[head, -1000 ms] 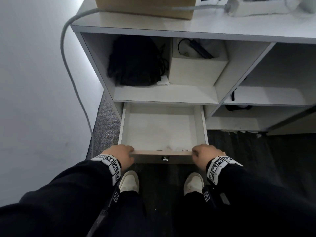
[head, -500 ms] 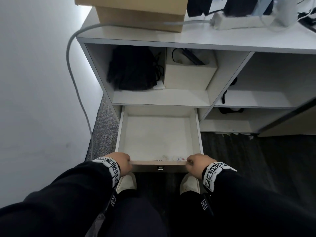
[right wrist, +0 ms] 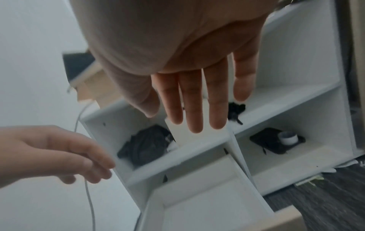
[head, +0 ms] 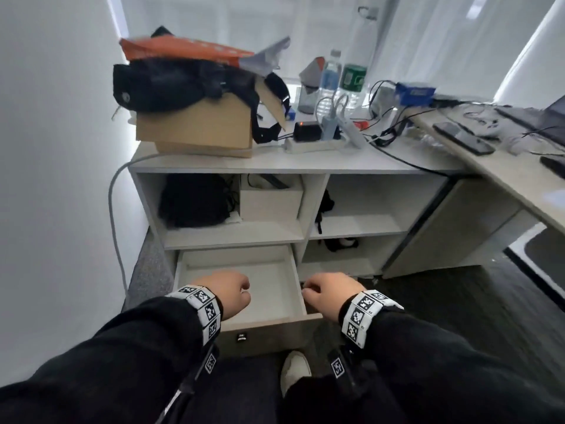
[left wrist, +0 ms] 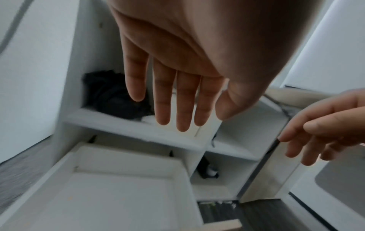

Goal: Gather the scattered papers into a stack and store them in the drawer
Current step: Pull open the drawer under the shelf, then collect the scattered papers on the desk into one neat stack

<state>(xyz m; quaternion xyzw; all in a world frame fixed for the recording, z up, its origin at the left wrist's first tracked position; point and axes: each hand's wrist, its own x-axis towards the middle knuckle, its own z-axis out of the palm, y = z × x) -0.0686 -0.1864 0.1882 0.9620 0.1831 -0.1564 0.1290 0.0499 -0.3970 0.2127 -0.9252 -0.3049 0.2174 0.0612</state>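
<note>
The white drawer [head: 269, 301] at the cabinet's lower left stands pulled out, and its inside looks bare. My left hand [head: 227, 292] hovers above its left half, holding nothing. My right hand [head: 327, 293] hovers over the drawer's right wall, also holding nothing. In the left wrist view the left hand [left wrist: 171, 101] has straight fingers above the drawer [left wrist: 118, 203]. The right wrist view shows the right hand [right wrist: 197, 101] flat and spread over the drawer [right wrist: 207, 211]. I see no loose papers in any view.
A black bag [head: 192, 200] and a white box [head: 270, 203] fill the cubby above the drawer. A cardboard box [head: 198, 127], power strip [head: 318, 143] and bottles sit on the cabinet top. A grey cable [head: 114, 215] runs down the left wall. A desk [head: 504, 175] stands at right.
Both hands let go of the drawer's front edge and rose above the open drawer. The head view tilted up, bringing the cabinet top and desk into sight.
</note>
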